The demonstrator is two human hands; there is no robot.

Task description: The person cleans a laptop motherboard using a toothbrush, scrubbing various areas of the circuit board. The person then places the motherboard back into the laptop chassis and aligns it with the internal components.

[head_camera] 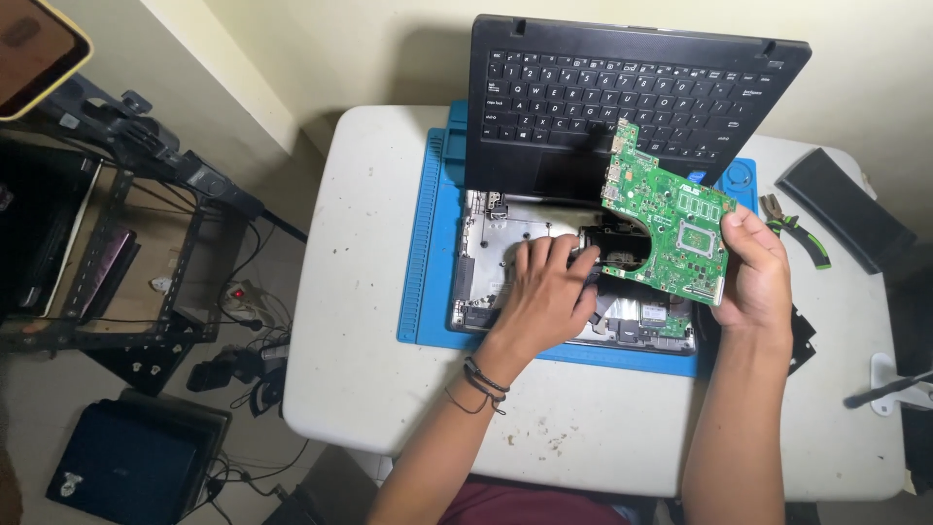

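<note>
While the left hand (546,292) lies low in the centre of the frame, fingers curled around the black fan end of the board, the right hand (753,267) pinches the lower right edge of the green circuit board (666,214) between thumb and fingers and holds it tilted above the opened laptop base (505,243). By the look of it the board is midway between being in the shell and out of it; whichever way it goes, the next move would call for a steady, level grip with both hands, keeping the board clear of the shell's edge and any cable beneath.

The shell rests on a blue work mat (423,253) on a scuffed white table (389,369). Just beyond the board, the black keyboard panel (622,92) leans back at the top centre. To the right lie green-handled pliers (799,231) and a flat black pack (844,209). At far left stands a dark metal rack (126,243) above tangled cables on the floor, against a pale yellow wall.
</note>
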